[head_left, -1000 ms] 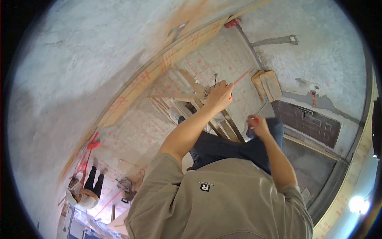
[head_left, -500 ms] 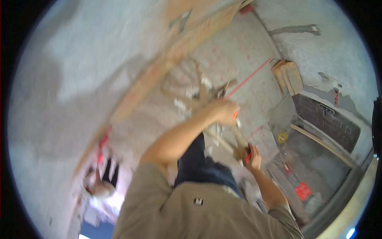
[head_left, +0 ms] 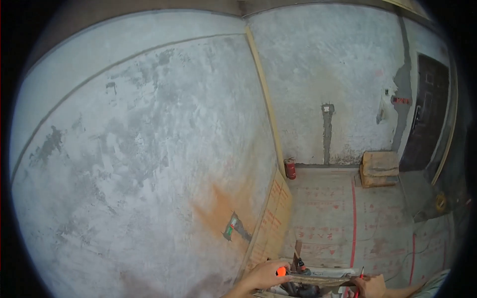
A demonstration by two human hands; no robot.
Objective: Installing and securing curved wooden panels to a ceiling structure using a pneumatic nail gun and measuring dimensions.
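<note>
At the bottom edge, my left hand [head_left: 264, 276] is closed round a tool with a round, bright orange end [head_left: 281, 271]; the rest of it is hidden, so its kind does not show. Right of it my right hand [head_left: 371, 286] is closed on a thin red pencil [head_left: 357, 292], its tip pointing up. Between the hands runs a pale strip-like edge [head_left: 323, 281], with dark tools [head_left: 308, 290] crowded below it, partly cut off. A dark tool with a red band [head_left: 301, 266] stands upright behind, beside a brown wooden piece [head_left: 297, 253].
A grey plastered wall [head_left: 149, 139] rises on the left, with a cut-out box [head_left: 232, 227] ringed by orange dust. Printed protective sheeting [head_left: 323, 213] covers the floor. Farther off are a red fire extinguisher [head_left: 290, 169], a cardboard box [head_left: 380, 166] and a dark door [head_left: 427, 114].
The view has swung up from the floor and my body to the walls. My hands now sit at the bottom edge, each still closed on its thing. The other person is out of view.
</note>
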